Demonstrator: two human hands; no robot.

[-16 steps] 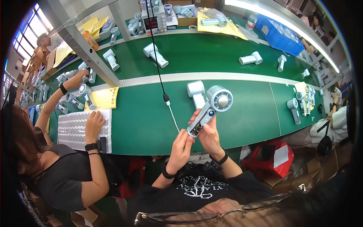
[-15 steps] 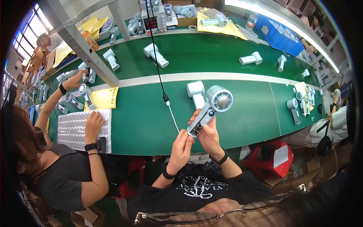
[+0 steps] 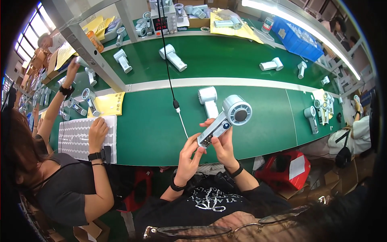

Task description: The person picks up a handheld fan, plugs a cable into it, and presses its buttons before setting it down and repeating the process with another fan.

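1. Green workbench point(image 3: 258, 135): one pale-blue fan point(image 3: 207, 95) lies on it.
2. Black shirt point(image 3: 246, 199): white lettering and motif.
3. Held fan point(image 3: 226, 118): raised over the bench's near side, head up-right, handle circuitry exposed.
4. Right hand point(image 3: 224, 150): wraps the handle; left hand point(image 3: 188, 156): pinches its lower end.
5. Display point(image 3: 160, 24): red digits.
6. Badge point(image 3: 226, 126) on handle: dark, white mark illegible.

Handheld fan point(image 3: 224, 120), pale blue-grey, held with handle electronics exposed.
The round head, with a vaned ring around a dark central disc, points to upper right; the handle slopes to lower left. A dark round panel is set below the head. Near the handle's lower end, circuit parts show uncovered. The unit is held above the green worktop point(image 3: 161, 137).
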